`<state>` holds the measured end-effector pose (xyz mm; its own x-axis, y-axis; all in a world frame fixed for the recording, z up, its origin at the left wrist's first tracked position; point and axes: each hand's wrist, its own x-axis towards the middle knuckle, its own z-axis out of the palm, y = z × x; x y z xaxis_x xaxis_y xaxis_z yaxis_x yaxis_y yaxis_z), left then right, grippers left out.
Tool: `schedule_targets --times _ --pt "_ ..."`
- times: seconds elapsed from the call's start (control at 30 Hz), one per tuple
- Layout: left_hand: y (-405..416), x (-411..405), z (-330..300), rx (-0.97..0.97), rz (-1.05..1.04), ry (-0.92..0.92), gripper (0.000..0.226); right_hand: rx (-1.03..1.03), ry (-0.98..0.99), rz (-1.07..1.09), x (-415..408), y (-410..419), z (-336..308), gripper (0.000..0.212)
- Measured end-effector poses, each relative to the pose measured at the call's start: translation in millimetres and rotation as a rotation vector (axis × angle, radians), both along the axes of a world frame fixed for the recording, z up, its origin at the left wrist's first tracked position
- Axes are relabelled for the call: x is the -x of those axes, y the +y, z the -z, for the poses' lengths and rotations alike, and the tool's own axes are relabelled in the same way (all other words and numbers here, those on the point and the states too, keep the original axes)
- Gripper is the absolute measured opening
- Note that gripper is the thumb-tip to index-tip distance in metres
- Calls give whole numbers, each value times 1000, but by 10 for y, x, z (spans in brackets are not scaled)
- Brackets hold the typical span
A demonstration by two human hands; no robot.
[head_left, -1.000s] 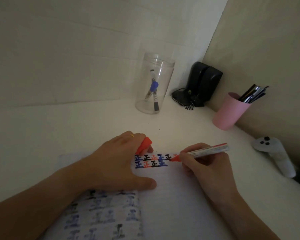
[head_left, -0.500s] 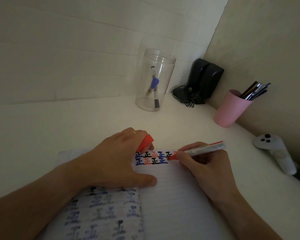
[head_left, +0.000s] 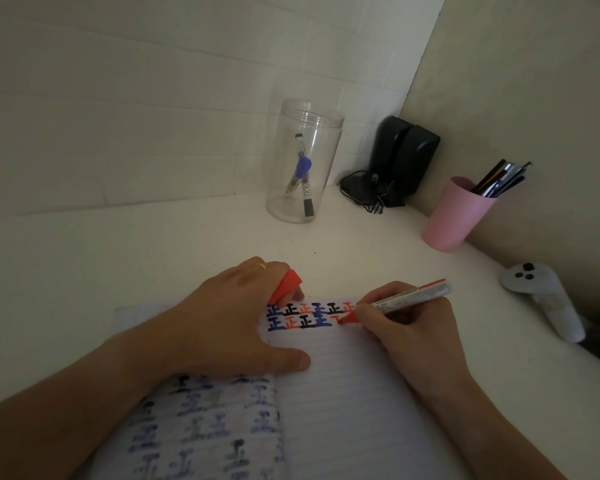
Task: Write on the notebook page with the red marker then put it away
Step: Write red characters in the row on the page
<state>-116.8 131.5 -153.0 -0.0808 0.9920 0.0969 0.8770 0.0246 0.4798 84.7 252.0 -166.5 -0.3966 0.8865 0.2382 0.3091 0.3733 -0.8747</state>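
An open lined notebook [head_left: 347, 403] lies on the white desk in front of me. Two rows of blue, black and red characters [head_left: 305, 315] run along the top of its right page. My right hand [head_left: 409, 337] grips the red marker [head_left: 406, 301], whose red tip touches the page at the end of the second row. My left hand [head_left: 229, 327] presses flat on the notebook and pinches the red marker cap [head_left: 286, 285] between its fingers. The left page shows several faint characters and is partly hidden under my left arm.
A clear plastic jar [head_left: 303, 161] with a blue-capped and a black-capped marker stands at the back. Black speakers [head_left: 402, 157] with cables fill the corner. A pink cup [head_left: 456, 214] of pens and a white controller [head_left: 544, 299] sit along the right wall.
The marker tip has moved from the end of the top row down and left to the second row, where a new red stroke appears. My left hand has stayed in place.
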Motion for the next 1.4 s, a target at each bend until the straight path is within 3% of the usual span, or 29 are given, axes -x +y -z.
schedule_targets --times 0.77,1.1,1.3,1.4 --pt "6 7 20 -25 10 2 64 -10 2 -86 -19 -34 -23 11" --pt "10 10 26 -36 12 10 65 -26 -18 19 -5 25 16 12" --pt "-17 8 12 -43 12 38 64 103 246 -30 64 -32 -160 2" --pt "-43 -25 20 -62 -4 35 54 86 291 -44 203 -27 -312 13"
